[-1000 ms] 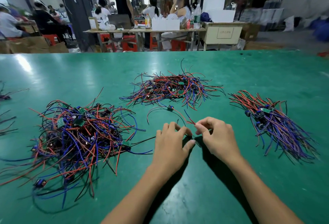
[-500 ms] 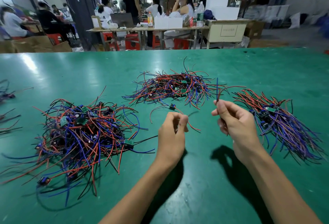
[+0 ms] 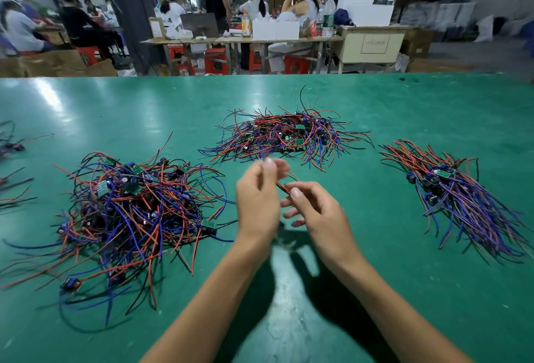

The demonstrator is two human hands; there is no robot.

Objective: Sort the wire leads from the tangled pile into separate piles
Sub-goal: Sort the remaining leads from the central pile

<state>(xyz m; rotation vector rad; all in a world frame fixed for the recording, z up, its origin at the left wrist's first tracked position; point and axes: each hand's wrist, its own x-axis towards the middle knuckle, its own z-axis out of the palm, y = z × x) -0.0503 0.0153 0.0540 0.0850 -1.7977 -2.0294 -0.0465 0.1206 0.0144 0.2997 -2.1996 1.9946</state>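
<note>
Left hand (image 3: 257, 198) and right hand (image 3: 315, 212) pinched one red wire lead (image 3: 284, 188); two sorted red-blue wire piles (image 3: 289, 137) formed; large tangled red-blue-black pile (image 3: 130, 212) remained.

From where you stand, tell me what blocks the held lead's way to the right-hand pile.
Nothing visible does. Both hands, left hand and right hand, pinch a red wire lead above the table. Between it and the combed pile on the right there is only bare green table.
</note>
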